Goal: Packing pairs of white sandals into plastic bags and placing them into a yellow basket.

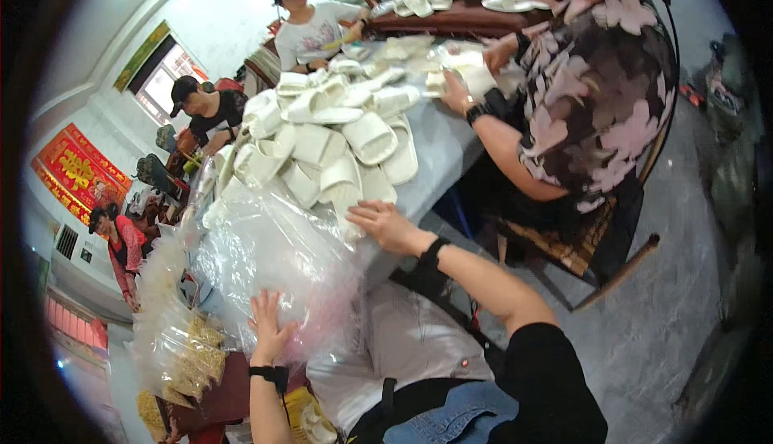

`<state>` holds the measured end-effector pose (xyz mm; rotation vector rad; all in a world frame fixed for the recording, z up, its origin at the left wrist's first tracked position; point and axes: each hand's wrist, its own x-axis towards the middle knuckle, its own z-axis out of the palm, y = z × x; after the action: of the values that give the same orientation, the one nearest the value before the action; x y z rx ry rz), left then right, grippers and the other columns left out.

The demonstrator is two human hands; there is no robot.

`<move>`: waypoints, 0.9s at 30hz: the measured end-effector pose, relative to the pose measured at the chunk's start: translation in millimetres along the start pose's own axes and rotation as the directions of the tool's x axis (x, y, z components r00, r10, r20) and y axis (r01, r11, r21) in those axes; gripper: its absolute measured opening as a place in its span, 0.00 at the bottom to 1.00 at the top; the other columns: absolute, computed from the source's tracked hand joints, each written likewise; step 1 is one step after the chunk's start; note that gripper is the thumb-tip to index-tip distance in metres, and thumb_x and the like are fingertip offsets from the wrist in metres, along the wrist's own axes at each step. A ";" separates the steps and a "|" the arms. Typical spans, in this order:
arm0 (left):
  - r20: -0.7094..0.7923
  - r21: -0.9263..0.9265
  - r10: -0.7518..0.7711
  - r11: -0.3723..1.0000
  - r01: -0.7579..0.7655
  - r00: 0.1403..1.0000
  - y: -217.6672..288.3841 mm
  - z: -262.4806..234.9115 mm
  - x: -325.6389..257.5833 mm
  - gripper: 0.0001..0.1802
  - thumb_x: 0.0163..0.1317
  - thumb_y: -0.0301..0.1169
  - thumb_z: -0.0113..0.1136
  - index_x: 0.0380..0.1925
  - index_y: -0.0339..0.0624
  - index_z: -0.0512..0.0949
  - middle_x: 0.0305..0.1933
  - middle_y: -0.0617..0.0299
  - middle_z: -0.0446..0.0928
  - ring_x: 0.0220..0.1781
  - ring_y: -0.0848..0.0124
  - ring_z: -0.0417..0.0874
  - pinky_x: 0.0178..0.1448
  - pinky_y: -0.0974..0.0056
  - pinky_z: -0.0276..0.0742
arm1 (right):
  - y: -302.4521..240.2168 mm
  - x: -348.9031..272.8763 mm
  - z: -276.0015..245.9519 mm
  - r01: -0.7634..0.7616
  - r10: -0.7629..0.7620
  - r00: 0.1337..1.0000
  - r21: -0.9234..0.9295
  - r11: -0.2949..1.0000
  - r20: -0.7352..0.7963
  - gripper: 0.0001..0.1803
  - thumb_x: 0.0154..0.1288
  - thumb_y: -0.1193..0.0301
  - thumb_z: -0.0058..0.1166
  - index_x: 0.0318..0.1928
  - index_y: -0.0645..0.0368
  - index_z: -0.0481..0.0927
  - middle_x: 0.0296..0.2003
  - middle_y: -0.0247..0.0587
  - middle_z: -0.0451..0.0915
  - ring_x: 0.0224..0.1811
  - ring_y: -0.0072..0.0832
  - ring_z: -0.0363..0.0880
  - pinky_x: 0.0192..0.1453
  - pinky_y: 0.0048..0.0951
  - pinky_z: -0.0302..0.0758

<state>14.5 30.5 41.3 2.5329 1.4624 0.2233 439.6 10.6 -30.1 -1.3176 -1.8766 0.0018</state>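
Observation:
A large clear plastic bag (270, 251) lies crumpled across the near end of the table, with something pinkish showing through its right side. My left hand (272, 327) rests against the bag's near side, fingers spread. To the right, my right hand (388, 227) reaches over the bag's edge with its fingers stretched out, touching or just over the nearest cream slipper (345, 196). Past the bag rises a heap of cream open-toed slippers (312, 144), piled loosely at many angles. Whether the bag holds slippers cannot be told.
At the right side of the table (443, 142), a person in a flowered shirt (600, 82) handles pale pieces. Several other people work along the far and left sides. More slippers lie on a brown surface (459, 16) at the back. Bags with yellowish contents (189, 355) stand at left.

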 end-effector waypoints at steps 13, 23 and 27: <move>-0.022 -0.050 -0.008 0.999 0.006 1.000 3.2 0.5 2.2 0.52 0.53 0.64 0.68 0.76 0.64 0.62 0.86 0.58 0.42 0.86 0.45 0.30 0.75 0.22 0.23 | -1.8 7.7 -13.8 0.012 -0.007 0.998 0.073 0.997 -0.062 0.26 0.66 0.83 0.51 0.63 0.55 0.79 0.68 0.34 0.76 0.71 0.39 0.67 0.71 0.42 0.64; -0.047 -0.041 0.001 0.999 -0.003 0.999 9.5 4.3 -0.7 0.51 0.53 0.76 0.57 0.75 0.69 0.65 0.85 0.58 0.46 0.85 0.42 0.35 0.73 0.18 0.28 | 3.1 8.2 -40.0 -0.023 0.015 0.999 0.163 0.986 0.052 0.28 0.63 0.88 0.47 0.62 0.56 0.80 0.68 0.40 0.75 0.68 0.44 0.72 0.70 0.40 0.69; -0.078 -0.077 -0.002 0.997 -0.004 0.997 7.3 2.9 -2.2 0.52 0.52 0.79 0.54 0.74 0.69 0.67 0.85 0.58 0.48 0.85 0.42 0.36 0.73 0.18 0.27 | -20.2 68.7 -101.6 0.051 -0.021 0.992 0.237 0.970 -0.128 0.27 0.60 0.88 0.46 0.57 0.57 0.84 0.63 0.48 0.80 0.57 0.44 0.83 0.60 0.34 0.79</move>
<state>20.1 24.7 40.3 2.4900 1.4502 0.3754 478.6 11.5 87.9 -1.0935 -1.7344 0.1211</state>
